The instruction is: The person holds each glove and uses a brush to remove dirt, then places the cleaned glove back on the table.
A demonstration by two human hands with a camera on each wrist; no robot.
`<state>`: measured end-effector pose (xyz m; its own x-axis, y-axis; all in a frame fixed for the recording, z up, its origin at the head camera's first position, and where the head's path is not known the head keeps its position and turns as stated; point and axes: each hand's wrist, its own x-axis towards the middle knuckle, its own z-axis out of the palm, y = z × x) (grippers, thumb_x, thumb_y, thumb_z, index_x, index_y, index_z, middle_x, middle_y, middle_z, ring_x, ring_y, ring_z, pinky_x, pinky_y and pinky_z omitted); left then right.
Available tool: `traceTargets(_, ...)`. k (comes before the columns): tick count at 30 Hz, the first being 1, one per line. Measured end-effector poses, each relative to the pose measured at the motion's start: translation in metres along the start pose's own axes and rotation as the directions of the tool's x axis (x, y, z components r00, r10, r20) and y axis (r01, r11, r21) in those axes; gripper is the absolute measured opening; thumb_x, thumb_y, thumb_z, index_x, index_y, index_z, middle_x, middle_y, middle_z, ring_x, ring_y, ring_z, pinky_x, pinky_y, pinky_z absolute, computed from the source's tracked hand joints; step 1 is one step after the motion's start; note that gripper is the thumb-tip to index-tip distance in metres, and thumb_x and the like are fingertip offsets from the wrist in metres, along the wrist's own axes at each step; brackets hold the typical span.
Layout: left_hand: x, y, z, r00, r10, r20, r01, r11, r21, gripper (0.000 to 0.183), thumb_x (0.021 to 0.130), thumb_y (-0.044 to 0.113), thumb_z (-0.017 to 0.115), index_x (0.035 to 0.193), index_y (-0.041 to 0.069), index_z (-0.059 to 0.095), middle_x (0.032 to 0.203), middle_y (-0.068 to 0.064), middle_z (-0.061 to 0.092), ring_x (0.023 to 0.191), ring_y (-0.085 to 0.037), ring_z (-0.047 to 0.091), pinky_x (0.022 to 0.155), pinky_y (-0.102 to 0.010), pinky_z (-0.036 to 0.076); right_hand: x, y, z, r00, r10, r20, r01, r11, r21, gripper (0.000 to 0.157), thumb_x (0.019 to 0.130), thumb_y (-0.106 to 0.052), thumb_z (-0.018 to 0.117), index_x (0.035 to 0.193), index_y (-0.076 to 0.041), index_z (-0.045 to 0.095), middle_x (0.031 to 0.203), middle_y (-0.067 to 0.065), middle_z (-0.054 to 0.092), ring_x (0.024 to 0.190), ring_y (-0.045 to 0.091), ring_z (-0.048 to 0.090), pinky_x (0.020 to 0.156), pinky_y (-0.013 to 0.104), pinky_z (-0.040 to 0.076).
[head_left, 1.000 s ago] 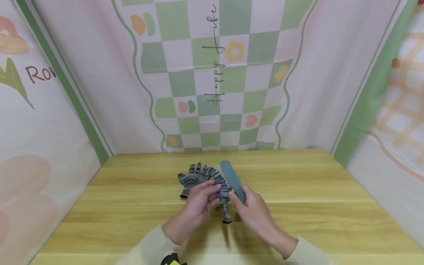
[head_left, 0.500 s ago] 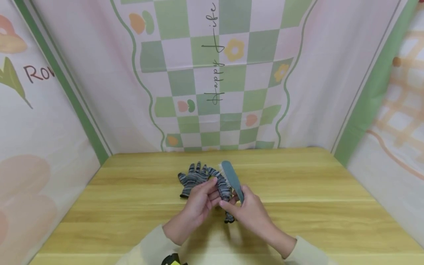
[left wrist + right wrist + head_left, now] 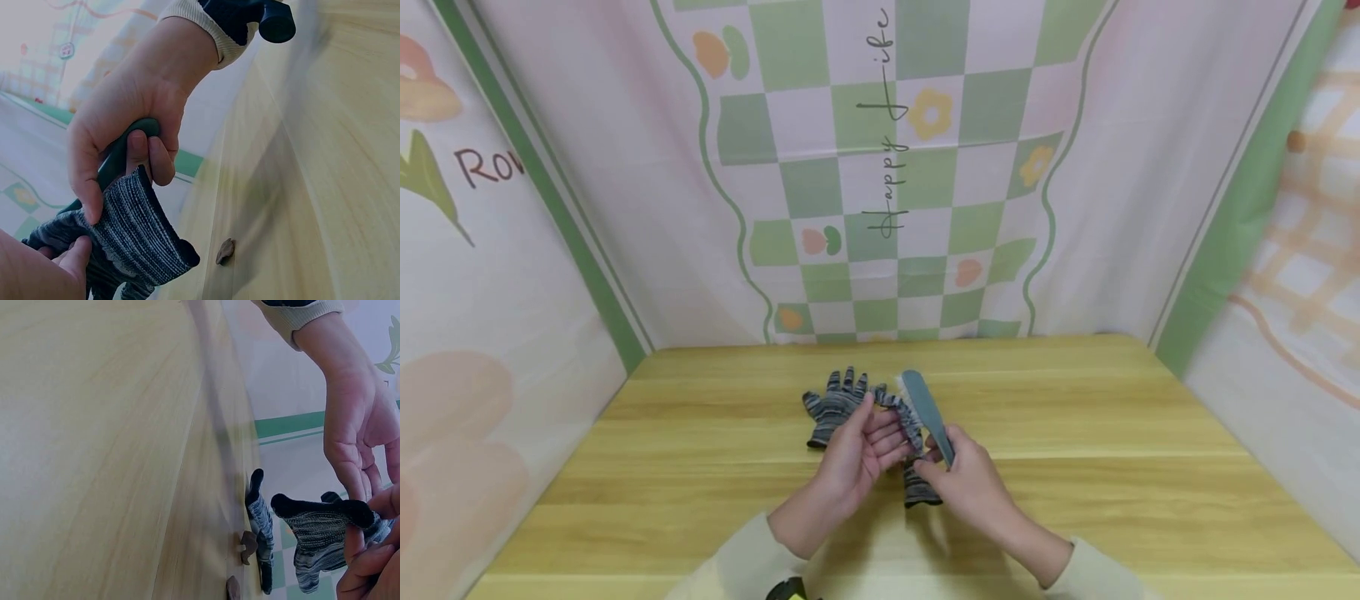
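Note:
A grey-and-black striped knit glove [image 3: 922,490] hangs between the two hands above the table, its dark-edged cuff [image 3: 165,231] toward the person. My right hand [image 3: 973,479] grips a blue-green brush [image 3: 927,408] by its handle, while its thumb and fingertips pinch the glove near the cuff. The brush's pale bristles face left, against the glove's finger end. Palm up, my left hand [image 3: 853,462] has its fingers extended under and beside the glove, thumb raised. A matching glove [image 3: 837,410] lies flat just beyond the left hand, fingers pointing away.
Small brown pieces [image 3: 225,251] lie on the wooden table [image 3: 700,483]; the right wrist view shows one brown piece [image 3: 248,547] beside the lying glove. Printed curtains [image 3: 895,192] enclose the table at the back and both sides.
The left thumb has come off the glove and that hand's fingers have straightened. The held glove has turned, showing its cuff broader. The brush has shifted slightly toward the person.

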<state>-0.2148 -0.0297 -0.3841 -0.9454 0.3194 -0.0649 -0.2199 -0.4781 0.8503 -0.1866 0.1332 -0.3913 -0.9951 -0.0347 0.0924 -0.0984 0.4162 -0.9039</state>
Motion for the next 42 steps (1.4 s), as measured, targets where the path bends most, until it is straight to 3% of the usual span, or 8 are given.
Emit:
traceTargets(9,0.0,-0.002,-0.001,1.0,-0.005,0.012,0.006,1.0,-0.019,0.07,0.104,0.041,0.039,0.135,-0.021,0.034,0.133,-0.036,0.046,0.124,-0.041,0.049,0.1,-0.04,0.046,-0.002,0.004,-0.002,1.0,-0.01,-0.021,0.01,0.999,0.04,0.029,0.092,-0.008,0.064,0.118,0.004,0.058,0.095,0.011,0.067,0.08,0.019,0.064,0.066,0.03,0.056)
traceTargets(14,-0.001,-0.002,-0.001,1.0,-0.008,0.027,0.008,1.0,-0.005,0.069,0.104,0.042,0.041,0.135,-0.02,0.036,0.133,-0.034,0.047,0.124,-0.039,0.05,0.101,-0.04,0.046,-0.001,0.004,-0.005,0.999,0.01,-0.031,-0.008,0.999,0.052,0.025,0.095,-0.008,0.06,0.115,0.006,0.059,0.091,0.01,0.068,0.08,0.019,0.065,0.069,0.032,0.057)
traceTargets(20,-0.001,-0.003,-0.006,0.999,-0.01,0.035,0.009,1.0,0.016,0.071,0.099,0.042,0.054,0.136,-0.016,0.039,0.136,-0.031,0.047,0.126,-0.036,0.049,0.103,-0.039,0.043,0.001,0.001,-0.011,0.998,0.062,-0.024,-0.059,0.993,0.105,0.026,0.097,-0.01,0.056,0.113,0.01,0.058,0.086,0.009,0.068,0.077,0.022,0.066,0.069,0.034,0.057)
traceTargets(24,-0.003,-0.004,-0.01,1.0,-0.005,0.011,0.005,0.999,0.035,0.066,0.097,0.036,0.059,0.135,-0.015,0.042,0.135,-0.03,0.048,0.124,-0.036,0.051,0.103,-0.039,0.043,0.002,-0.003,-0.014,0.995,0.095,-0.015,-0.09,0.976,0.2,0.025,0.098,-0.009,0.053,0.111,0.012,0.057,0.086,0.011,0.068,0.077,0.024,0.066,0.069,0.033,0.056)
traceTargets(31,-0.004,-0.008,-0.017,0.998,-0.012,-0.064,0.017,0.997,0.069,0.062,0.095,0.035,0.062,0.128,-0.016,0.047,0.123,-0.029,0.058,0.113,-0.034,0.06,0.095,-0.039,0.049,0.003,-0.009,-0.02,0.985,0.17,0.025,-0.167,0.915,0.366,0.031,0.101,-0.017,0.05,0.118,0.009,0.053,0.084,0.009,0.067,0.066,0.017,0.059,0.047,0.024,0.039)
traceTargets(36,-0.005,-0.012,-0.02,0.998,-0.036,-0.047,0.041,0.992,0.115,0.056,0.098,0.029,0.059,0.126,-0.018,0.048,0.118,-0.027,0.062,0.108,-0.032,0.064,0.095,-0.042,0.05,0.003,-0.011,-0.023,0.98,0.187,0.072,-0.199,0.874,0.443,0.036,0.102,-0.02,0.047,0.125,0.008,0.048,0.087,0.007,0.068,0.068,0.014,0.059,0.047,0.021,0.035)
traceTargets(42,-0.005,-0.018,-0.018,0.995,-0.086,-0.045,0.092,0.983,0.157,0.055,0.099,0.032,0.057,0.123,-0.017,0.052,0.113,-0.025,0.065,0.101,-0.029,0.066,0.092,-0.042,0.052,0.002,-0.013,-0.024,0.981,0.178,0.08,-0.194,0.847,0.495,0.037,0.103,-0.021,0.046,0.127,0.007,0.047,0.083,0.004,0.065,0.057,0.008,0.05,0.042,0.019,0.027)
